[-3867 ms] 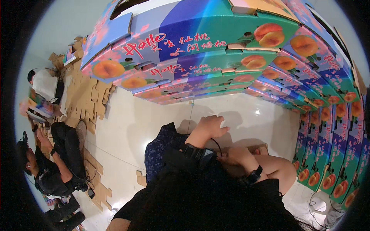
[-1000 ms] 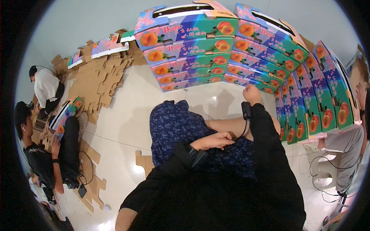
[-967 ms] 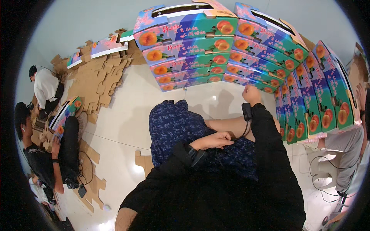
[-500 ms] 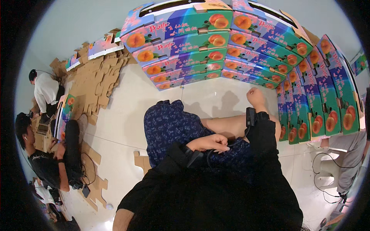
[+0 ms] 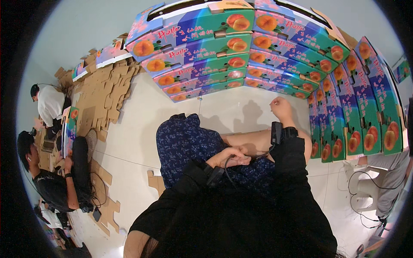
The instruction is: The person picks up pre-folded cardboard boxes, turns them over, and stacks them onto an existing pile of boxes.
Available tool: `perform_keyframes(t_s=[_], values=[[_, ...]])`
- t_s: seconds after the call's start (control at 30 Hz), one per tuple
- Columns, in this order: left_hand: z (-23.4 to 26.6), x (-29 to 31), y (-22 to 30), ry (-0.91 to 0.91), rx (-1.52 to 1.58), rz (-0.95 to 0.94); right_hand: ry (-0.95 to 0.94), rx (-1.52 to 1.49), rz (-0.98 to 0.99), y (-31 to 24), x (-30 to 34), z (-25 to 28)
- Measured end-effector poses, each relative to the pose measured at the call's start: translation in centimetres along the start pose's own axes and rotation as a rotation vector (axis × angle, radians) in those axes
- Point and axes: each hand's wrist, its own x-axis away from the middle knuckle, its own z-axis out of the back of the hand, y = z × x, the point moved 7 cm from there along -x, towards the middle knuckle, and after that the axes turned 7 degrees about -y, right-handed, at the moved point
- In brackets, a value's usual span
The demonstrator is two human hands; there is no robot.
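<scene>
My left hand is low over my lap, its fingers curled round a thin black cable that loops down beside the wrist. The same cable seems to run across to the small black device strapped on my right wrist. Held out farther forward, my right hand makes a loose fist above my bare leg, and nothing shows in it. Under the left hand lies dark blue patterned cloth. Nearest the right hand are stacked printed fruit cartons, blue, pink and green with peach pictures.
Another carton stack stands ahead, and more cartons lean at the right. Flat brown cardboard pieces cover the floor on the left. Two people sit there, one beside a carton. A white stool and another person's legs are at right.
My left hand has turned and curled more, and the cable now comes out over its palm side. The right fist stays nearly where it was. The view has shifted slightly.
</scene>
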Motion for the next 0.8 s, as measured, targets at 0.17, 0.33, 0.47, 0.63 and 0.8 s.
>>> perform_keyframes(t_s=[0.17, 0.33, 0.47, 0.63, 0.8], values=[[-1.8, 0.1, -0.6, -0.148, -0.077, 0.157, -0.041, 0.066, -0.043, 0.9, -0.6, -1.4], [-1.5, -0.6, -0.7, -0.042, -0.264, 0.194, -0.031, 0.12, -0.077, 1.8, -0.5, -1.6], [-0.3, -0.7, -0.2, 0.024, -0.413, 0.052, 0.049, 0.2, -0.041, -2.6, 2.5, 0.2], [-2.1, -0.6, 1.1, 0.224, -0.741, -0.015, 0.175, 0.208, 0.064, -7.4, 5.0, -1.2], [-3.0, -0.3, 1.3, 0.367, -0.835, -0.1, 0.175, 0.233, 0.282, -10.4, 6.6, -6.2]])
